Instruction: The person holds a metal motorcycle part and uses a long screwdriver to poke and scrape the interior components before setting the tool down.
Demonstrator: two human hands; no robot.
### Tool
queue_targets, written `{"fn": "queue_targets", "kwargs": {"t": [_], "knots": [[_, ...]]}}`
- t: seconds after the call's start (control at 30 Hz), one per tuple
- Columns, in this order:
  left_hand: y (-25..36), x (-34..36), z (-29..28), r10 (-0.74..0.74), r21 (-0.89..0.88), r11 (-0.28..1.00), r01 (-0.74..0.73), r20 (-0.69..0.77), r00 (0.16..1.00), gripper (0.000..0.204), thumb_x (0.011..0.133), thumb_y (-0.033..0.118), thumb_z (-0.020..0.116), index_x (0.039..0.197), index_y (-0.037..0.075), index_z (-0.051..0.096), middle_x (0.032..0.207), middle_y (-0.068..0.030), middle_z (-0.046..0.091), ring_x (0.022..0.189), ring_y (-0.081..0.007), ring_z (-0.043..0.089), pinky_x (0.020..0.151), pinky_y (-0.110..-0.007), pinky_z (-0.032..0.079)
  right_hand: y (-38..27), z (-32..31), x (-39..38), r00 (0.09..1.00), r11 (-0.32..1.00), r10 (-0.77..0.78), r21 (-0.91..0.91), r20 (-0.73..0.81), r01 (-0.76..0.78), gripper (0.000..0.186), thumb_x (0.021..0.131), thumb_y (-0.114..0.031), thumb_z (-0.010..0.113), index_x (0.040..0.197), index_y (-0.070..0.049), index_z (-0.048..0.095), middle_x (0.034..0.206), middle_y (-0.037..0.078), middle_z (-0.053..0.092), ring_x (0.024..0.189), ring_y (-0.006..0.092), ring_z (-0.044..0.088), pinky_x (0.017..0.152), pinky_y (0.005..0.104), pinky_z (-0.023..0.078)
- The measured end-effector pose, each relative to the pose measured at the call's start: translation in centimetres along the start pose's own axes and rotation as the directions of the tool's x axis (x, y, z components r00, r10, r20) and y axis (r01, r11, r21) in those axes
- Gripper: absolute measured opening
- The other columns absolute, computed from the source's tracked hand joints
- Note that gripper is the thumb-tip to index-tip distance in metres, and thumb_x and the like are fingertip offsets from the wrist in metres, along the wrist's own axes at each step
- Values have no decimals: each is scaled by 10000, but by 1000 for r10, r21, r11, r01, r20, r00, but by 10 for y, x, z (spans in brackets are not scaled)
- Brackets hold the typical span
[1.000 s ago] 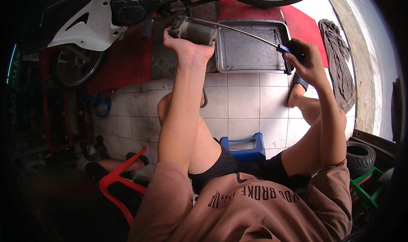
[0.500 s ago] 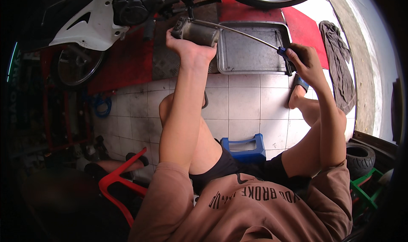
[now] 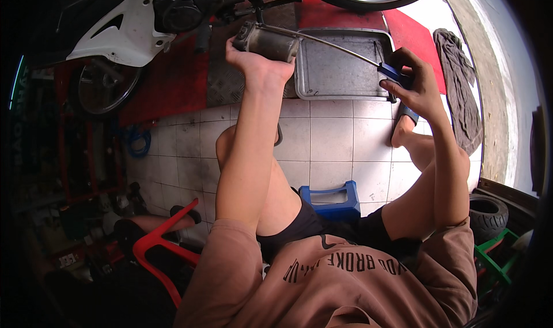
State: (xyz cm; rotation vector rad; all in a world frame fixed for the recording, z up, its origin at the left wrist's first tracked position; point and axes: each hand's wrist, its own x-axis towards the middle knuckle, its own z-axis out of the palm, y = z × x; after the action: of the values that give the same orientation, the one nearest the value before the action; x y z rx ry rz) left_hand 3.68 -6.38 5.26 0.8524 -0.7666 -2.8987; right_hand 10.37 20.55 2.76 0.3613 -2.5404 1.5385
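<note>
My left hand (image 3: 262,68) is wrapped from below round a dark grey, grimy cylindrical part (image 3: 271,44), holding it up near the motorbike's underside; most of its fingers are hidden behind the part. A long-shafted screwdriver (image 3: 340,49) slants from the top of this part down to the right. Its blue handle (image 3: 389,71) lies in my right hand (image 3: 417,86), with the thumb under it and the fingers bent over it. Where exactly the screwdriver's tip sits is too small to tell.
A motorbike (image 3: 121,31) with white panels stands across the top. Below it lie a metal tray (image 3: 340,77) and a red mat (image 3: 167,77). A grey cloth (image 3: 458,80) lies at the right. Nearer me are a blue stool (image 3: 329,198), a red chair (image 3: 155,241) and a tyre (image 3: 487,212).
My right hand has shifted its grip on the screwdriver handle: the fingers have lifted and the thumb has dropped below it. My left hand and the cylindrical part have barely moved.
</note>
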Motion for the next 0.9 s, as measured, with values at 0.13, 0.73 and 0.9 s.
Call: {"fn": "queue_targets", "kwargs": {"t": [0.13,0.73,0.9], "knots": [[0,-1,1,-9,-8,1000,9,-10,1000,564,882,518,245,1161,187,606,1237,-70,583,1151,-306,528,935,-551,432,-1,-12,1,996,988,-37,-146,81,49,290,862,-228,713,892,34,594,671,89,595,605,122,563,564,282,457],[-4,-3,3,-23,1,1000,23,-47,999,546,886,513,243,1103,185,622,1203,-65,596,1130,-305,533,927,-553,434,-9,-8,-2,994,999,17,-34,106,-13,295,799,-141,773,935,28,574,696,101,604,584,92,516,548,248,423],[-1,-2,2,-12,9,1000,12,-33,999,551,887,516,242,1125,189,616,1223,-65,588,1147,-308,527,931,-556,432,1,-10,0,996,991,-1,-136,90,13,291,792,-116,770,965,31,588,719,107,625,608,118,544,563,273,446]]}}
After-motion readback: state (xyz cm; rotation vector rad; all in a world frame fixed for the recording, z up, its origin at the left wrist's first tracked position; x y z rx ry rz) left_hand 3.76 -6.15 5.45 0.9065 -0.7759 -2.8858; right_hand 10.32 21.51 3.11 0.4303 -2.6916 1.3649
